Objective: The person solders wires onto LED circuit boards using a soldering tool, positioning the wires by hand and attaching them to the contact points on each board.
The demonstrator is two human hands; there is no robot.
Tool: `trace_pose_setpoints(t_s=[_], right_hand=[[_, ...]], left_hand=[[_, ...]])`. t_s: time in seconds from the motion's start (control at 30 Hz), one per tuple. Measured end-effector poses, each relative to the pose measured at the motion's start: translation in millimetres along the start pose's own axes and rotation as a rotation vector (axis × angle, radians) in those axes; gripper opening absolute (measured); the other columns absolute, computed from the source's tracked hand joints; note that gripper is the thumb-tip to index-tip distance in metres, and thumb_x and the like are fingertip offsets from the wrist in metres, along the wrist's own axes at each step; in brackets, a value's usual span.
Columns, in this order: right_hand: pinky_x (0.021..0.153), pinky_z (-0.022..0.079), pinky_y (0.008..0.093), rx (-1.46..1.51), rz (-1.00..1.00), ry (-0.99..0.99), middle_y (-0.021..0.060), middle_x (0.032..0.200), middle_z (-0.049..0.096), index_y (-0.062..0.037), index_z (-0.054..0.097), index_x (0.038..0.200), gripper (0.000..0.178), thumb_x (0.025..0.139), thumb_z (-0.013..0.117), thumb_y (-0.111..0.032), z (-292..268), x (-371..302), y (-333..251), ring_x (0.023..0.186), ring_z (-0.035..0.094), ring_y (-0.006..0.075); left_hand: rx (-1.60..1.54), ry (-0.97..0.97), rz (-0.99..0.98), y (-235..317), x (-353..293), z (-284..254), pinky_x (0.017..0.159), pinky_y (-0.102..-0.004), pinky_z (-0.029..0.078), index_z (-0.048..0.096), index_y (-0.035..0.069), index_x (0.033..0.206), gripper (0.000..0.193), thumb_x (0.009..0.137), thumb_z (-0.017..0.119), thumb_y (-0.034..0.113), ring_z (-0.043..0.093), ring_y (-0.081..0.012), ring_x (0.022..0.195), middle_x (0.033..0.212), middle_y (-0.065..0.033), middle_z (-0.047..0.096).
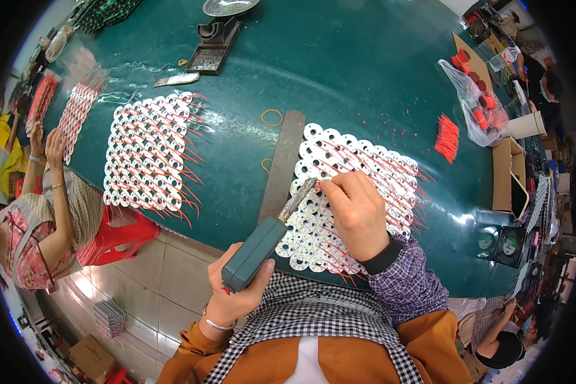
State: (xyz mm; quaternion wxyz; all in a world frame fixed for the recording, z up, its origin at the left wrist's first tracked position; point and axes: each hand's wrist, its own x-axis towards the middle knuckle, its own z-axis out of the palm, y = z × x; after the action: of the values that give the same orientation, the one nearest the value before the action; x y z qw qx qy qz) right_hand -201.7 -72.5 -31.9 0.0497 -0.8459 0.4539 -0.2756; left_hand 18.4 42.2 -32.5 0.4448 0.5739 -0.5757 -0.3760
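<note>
The tabletop (pixel 233 185) looks glossy, the tool handle (pixel 255 255) matt plastic.

Red stool (pixel 125 237) — and, on the floor (pixel 179 262), apparently a cardboard box (pixel 93 357).

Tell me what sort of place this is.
Probably an electronics workshop: the left hand grips an apparent soldering gun, round white circuit boards and red wires lie about, and a co-worker works nearby.
</note>
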Motion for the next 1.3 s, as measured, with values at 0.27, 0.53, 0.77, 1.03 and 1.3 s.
trace_pose_setpoints(t_s=[0.27,0.53,0.77,1.03,1.3], right_hand=[[0.067,0.05,0.0371,-0.007,-0.008,-0.004,0.0089,0.087,0.059,0.0009,0.068,0.095,0.024,0.072,0.066,0.004,1,-1,1,0.08,0.059,0.0254],[0.071,0.047,0.0363,-0.041,-0.013,-0.004,0.0076,0.088,0.058,-0.0007,0.067,0.095,0.021,0.074,0.065,-0.002,2,-2,0,0.083,0.058,0.0237],[0.073,0.046,0.0372,-0.018,-0.026,0.027,0.0072,0.089,0.06,-0.0012,0.067,0.096,0.021,0.075,0.064,-0.002,-10,4,-4,0.086,0.058,0.0239],[0.069,0.051,0.0374,0.136,-0.032,0.007,0.0091,0.087,0.06,0.0008,0.068,0.095,0.022,0.073,0.065,0.002,0,2,-3,0.081,0.06,0.026],[0.069,0.051,0.0366,0.119,-0.018,-0.005,0.0092,0.088,0.06,0.0014,0.068,0.095,0.019,0.076,0.068,0.001,5,1,-3,0.083,0.06,0.0256]], left_hand=[[0.0,0.023,-0.022,2,-2,1,0.064,-0.0256,0.051,0.071,-0.005,0.104,0.023,0.083,0.078,0.001,0.066,-0.0136,0.072,0.091,-0.0092,0.071],[-0.018,0.106,-0.023,-10,-15,-1,0.063,-0.0278,0.053,0.071,-0.005,0.107,0.03,0.079,0.079,0.002,0.067,-0.019,0.069,0.091,-0.0123,0.07],[-0.101,0.156,-0.067,-8,-21,-4,0.062,-0.0281,0.052,0.07,-0.004,0.106,0.028,0.08,0.079,0.002,0.067,-0.0181,0.069,0.09,-0.0114,0.071],[-0.231,0.187,-0.208,-2,-22,-7,0.067,-0.0278,0.053,0.07,-0.004,0.107,0.027,0.082,0.078,0.002,0.066,-0.0172,0.073,0.088,-0.0095,0.07],[-0.086,0.094,-0.161,2,-15,-8,0.065,-0.0273,0.051,0.07,-0.004,0.103,0.023,0.082,0.078,0.002,0.065,-0.0175,0.073,0.09,-0.0106,0.069]])
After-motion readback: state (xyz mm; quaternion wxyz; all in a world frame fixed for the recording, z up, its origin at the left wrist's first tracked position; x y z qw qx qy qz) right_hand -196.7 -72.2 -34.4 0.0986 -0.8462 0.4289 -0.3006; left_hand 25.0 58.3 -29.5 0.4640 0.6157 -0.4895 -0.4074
